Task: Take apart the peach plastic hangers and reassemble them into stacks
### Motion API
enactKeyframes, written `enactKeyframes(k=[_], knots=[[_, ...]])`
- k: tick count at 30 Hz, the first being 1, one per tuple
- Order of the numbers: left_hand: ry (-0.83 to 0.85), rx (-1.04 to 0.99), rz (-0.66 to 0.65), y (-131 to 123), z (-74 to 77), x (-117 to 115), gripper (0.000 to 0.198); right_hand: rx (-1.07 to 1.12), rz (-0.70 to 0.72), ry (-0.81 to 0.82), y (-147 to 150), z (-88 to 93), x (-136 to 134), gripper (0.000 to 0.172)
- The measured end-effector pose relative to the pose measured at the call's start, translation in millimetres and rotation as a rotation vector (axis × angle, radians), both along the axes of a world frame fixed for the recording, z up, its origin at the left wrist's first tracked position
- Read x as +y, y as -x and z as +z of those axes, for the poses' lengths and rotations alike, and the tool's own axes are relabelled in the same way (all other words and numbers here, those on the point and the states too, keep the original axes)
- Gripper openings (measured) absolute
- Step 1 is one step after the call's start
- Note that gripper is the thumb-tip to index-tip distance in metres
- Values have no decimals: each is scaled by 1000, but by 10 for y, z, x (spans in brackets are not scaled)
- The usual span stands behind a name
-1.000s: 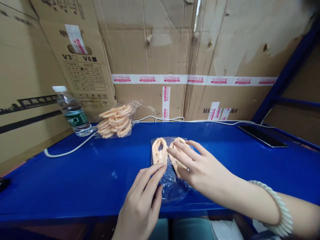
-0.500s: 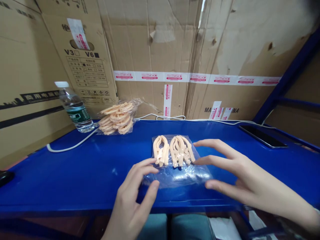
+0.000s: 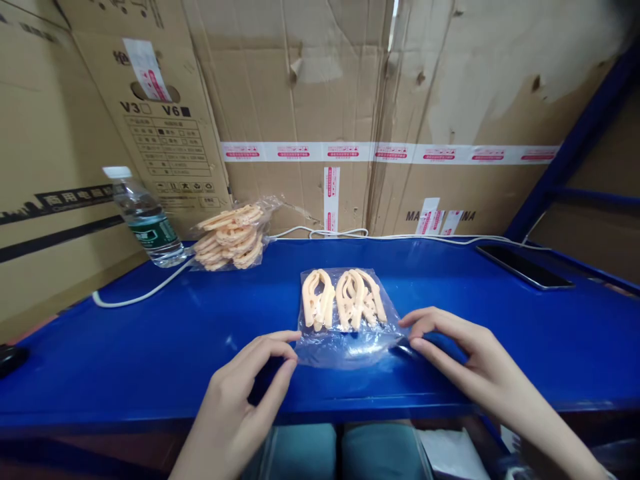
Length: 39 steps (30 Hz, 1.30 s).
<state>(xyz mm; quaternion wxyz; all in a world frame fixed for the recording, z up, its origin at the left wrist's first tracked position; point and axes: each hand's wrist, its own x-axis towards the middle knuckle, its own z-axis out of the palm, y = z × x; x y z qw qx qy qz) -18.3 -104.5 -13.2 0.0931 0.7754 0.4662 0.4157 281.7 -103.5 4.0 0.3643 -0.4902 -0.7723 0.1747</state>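
Observation:
A clear plastic bag (image 3: pixel 345 350) lies flat on the blue table, its loose end toward me. Inside it, side by side, are peach-coloured looped plastic pieces (image 3: pixel 319 300) that look like folded hangers. My left hand (image 3: pixel 250 383) has thumb and forefinger closed at the bag's near left corner. On the opposite side my right hand (image 3: pixel 465 350) pinches the bag's right edge near its corner. Both hands stay beside the peach pieces without touching them.
Farther back on the left, a second clear bag holds a stack of similar peach pieces (image 3: pixel 233 239). Beside it stands a water bottle (image 3: pixel 153 227). A white cable (image 3: pixel 140 298) runs along the back. A phone (image 3: pixel 523 265) lies at right. Cardboard (image 3: pixel 295 93) walls the rear.
My spread fingers have closed onto the bag's two sides. The left hand moved left and slightly toward me; the right hand's fingers drew together and lowered from beside the peach pieces.

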Motion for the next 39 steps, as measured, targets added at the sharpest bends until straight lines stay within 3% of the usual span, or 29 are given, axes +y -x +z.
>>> enactKeyframes(k=[8,16,20,28,34,39], knots=[[56,-105,143,-129,-19,14,19,160,-147,143,109,-72,31,31],[-47,-60,266,-265,-91,-62,15,105,-213,51,186,-144,47,29],[-165,76,275,-295,-157,2,15,-11,-266,-44,231,-178,77,26],[-111,196,257,-267,-206,66,9,-192,-290,-158,280,-248,125,20],[-145,226,180,-221,-201,68,8,-205,-343,-211,287,-315,121,9],[-238,245,178,-199,-231,38,9,-241,-302,-245,301,-356,113,21]])
